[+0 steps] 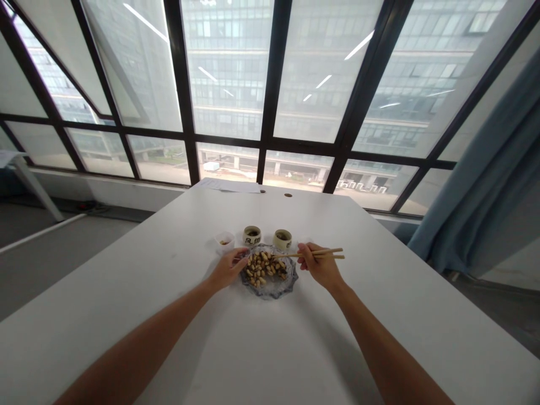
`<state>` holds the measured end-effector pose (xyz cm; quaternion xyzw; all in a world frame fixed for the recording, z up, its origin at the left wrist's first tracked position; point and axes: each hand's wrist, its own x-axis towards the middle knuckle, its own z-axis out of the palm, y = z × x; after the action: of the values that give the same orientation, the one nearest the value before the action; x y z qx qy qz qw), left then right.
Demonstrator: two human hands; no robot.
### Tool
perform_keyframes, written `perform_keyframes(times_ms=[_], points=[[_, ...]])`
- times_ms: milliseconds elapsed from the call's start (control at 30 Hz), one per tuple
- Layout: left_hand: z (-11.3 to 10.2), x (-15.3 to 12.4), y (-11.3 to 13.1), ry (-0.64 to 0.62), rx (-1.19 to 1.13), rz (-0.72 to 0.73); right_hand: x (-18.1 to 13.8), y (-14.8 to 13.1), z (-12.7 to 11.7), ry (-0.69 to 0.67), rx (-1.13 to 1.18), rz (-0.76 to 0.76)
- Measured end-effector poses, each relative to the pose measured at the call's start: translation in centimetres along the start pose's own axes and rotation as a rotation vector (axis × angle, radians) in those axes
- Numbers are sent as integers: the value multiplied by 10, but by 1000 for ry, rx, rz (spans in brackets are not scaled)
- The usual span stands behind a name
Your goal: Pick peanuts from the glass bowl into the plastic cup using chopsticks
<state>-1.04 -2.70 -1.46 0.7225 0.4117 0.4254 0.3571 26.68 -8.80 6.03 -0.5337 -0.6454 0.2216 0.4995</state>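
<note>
A clear glass dish [276, 291] with a scalloped rim stands on the white table, holding a heap of small tan and dark brown pieces [260, 266] that look like nuts or beans. My left hand [228, 268] grips the dish's left rim, thumb on the near side. In my right hand [317, 264], to the right of the dish, is a pair of wooden chopsticks [335, 253]. Their tips reach left over the heap; whether they pinch a piece is too small to tell. Behind the dish are two pale cups with dark characters, a left cup [252, 239] and a right cup [282, 243].
A small white translucent container [223, 243] with a few bits inside sits left of the cups. Sheets of paper [230, 185] lie at the table's far edge, near two small round brown spots. Large windows rise beyond, and a blue curtain [481, 185] hangs at right.
</note>
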Motion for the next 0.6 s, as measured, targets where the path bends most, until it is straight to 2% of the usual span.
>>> perform_keyframes(times_ms=[200, 367, 433, 533, 600], points=[[0, 0, 0, -3, 27, 12, -3, 0, 2, -46, -23, -31], [1, -1, 2, 5, 55, 24, -3, -4, 1, 76, 108, 30], [-3, -2, 7, 69, 112, 103, -1, -6, 0, 163, 173, 81], [-16, -2, 14, 229, 288, 286, 1, -3, -2, 262, 246, 141], [-27, 0, 14, 352, 424, 314, 3, 4, -3, 314, 304, 165]])
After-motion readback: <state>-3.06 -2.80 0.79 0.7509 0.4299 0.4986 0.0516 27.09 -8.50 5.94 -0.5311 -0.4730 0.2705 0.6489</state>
